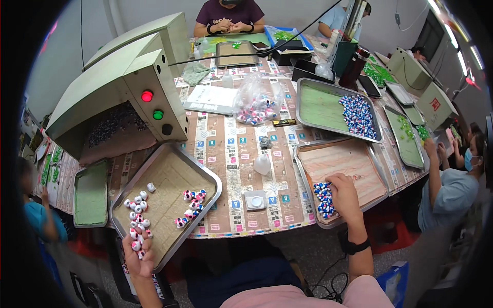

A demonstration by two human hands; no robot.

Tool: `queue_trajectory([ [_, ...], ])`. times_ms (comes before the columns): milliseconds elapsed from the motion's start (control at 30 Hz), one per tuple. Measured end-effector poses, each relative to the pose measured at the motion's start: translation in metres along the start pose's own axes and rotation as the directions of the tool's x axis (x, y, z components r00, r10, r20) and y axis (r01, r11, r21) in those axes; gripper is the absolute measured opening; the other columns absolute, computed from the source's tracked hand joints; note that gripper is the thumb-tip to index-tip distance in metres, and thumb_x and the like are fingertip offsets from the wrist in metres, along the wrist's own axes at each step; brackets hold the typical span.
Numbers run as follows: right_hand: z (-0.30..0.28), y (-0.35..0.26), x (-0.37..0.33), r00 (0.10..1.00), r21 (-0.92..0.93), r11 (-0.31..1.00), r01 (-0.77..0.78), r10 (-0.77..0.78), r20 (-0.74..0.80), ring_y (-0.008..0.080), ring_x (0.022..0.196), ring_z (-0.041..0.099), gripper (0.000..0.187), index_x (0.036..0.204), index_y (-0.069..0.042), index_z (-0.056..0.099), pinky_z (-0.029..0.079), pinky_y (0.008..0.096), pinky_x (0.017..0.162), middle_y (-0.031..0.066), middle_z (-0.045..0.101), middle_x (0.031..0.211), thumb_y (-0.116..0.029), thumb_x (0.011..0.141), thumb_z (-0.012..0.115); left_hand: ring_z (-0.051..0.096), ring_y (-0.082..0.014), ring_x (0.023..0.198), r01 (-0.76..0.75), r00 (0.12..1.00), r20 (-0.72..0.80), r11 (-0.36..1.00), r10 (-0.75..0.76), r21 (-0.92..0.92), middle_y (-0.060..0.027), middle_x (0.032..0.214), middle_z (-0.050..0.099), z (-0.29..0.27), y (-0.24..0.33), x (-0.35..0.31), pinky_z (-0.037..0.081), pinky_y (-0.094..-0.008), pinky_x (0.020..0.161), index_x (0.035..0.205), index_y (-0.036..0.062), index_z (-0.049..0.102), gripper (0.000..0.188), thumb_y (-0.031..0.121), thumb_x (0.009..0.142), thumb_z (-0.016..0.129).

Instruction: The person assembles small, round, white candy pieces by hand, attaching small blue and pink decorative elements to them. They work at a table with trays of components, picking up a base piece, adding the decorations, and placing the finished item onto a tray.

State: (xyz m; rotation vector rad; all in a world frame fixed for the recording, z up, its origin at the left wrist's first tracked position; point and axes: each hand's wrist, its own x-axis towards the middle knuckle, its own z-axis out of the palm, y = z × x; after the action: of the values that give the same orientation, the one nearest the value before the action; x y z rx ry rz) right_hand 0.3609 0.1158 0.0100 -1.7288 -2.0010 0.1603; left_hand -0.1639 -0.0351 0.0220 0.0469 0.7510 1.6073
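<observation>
White-and-pink beads (136, 245) in left grip (137, 261) at left tray's rim (186, 233); right grip (343, 192) over blue beads (323, 201), closure unreadable; mostly bare tabletop (226, 205) between.

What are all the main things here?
Paper-covered table: one, pinkish, centre
Boxy metal machines: several, cream, left and right
Shallow metal trays: several, silver, tabletop
Small rounded pieces: uncountable, multicoloured, trays and bag
Clear plastic bag: one, transparent, centre
Squat plastic bottle: one, white, centre
Tall cylindrical flask: one, maroon, back right
Other people: several, varied clothing, around
Left hand: one, bare, holding pieces at left
Right hand: one, bare, touching pieces at right
</observation>
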Motion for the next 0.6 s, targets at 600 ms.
queue_trajectory([
  [600,-0.011,-0.058,-0.018,0.914,0.705,0.582,-0.405,0.23,0.335,0.0072,0.074,0.059,0.016,0.1,0.004,0.063,0.047,0.0206,0.066,0.0023,0.063,0.082,0.002,0.085,0.062,0.048,-0.0153,0.07,0.456,0.863,0.261,0.889,-0.433,-0.035,-0.0102,0.093,0.057,0.054,-0.117,-0.026,0.038,-0.022,0.045,0.131,0.0027,0.046,0.04,0.023,0.097,0.048],
])
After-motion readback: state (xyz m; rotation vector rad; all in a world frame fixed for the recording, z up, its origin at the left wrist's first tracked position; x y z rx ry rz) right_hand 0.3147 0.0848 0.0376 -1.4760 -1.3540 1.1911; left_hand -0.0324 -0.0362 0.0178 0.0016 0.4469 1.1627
